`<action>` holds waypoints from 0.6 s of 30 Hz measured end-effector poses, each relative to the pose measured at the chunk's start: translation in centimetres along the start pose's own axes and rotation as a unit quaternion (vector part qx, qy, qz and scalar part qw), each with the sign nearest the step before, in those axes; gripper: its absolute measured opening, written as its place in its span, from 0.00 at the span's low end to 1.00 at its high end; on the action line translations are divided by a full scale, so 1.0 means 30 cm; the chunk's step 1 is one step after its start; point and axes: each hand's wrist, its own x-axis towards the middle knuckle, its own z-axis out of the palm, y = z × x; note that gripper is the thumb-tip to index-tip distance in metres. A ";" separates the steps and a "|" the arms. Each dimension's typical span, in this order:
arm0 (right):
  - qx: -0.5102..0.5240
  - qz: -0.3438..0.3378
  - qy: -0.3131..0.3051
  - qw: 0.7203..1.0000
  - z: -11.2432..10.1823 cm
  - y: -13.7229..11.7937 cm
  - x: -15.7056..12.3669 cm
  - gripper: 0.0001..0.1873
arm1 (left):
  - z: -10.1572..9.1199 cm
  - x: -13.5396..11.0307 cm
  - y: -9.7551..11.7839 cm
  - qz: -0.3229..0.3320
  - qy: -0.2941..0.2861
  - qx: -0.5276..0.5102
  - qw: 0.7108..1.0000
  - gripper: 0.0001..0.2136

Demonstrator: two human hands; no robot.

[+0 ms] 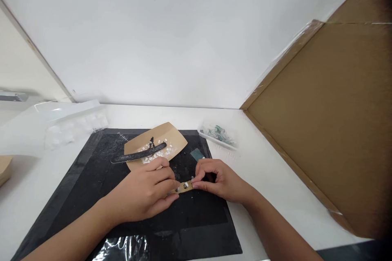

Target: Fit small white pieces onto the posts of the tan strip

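A short tan strip (185, 187) with small dark round mounts and white nail-like chips on it lies between my hands. My left hand (148, 189) is closed around its left end, the thumb below and the fingers above. With thumb and forefinger pinched together, my right hand (216, 179) is at the strip's right end; a small pale chip may be at the fingertips, too small to make out. Just beyond my left hand stands a kraft paper tray (172, 132) with many white chips (150, 155). Across the tray rests a dark curved nail file (137, 155).
Under everything lies a black mat (196, 216) with a shiny plastic patch in front. A white tray (219, 143) of clear and green packets sits back right, near a dark green piece (197, 154). Clear plastic packaging (76, 124) lies left; a cardboard panel (321, 130) stands right.
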 end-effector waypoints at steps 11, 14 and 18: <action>0.007 0.021 -0.018 1.000 0.001 0.004 -0.004 0.14 | 0.009 -0.007 -0.006 -0.003 -0.009 -0.007 1.000 0.05; 0.006 0.020 -0.020 1.000 0.002 0.007 -0.005 0.13 | 0.008 -0.007 -0.006 -0.005 -0.008 -0.005 1.000 0.05; 0.017 0.015 -0.016 1.000 0.000 0.016 -0.004 0.13 | 0.004 -0.005 -0.006 -0.004 -0.006 -0.003 1.000 0.06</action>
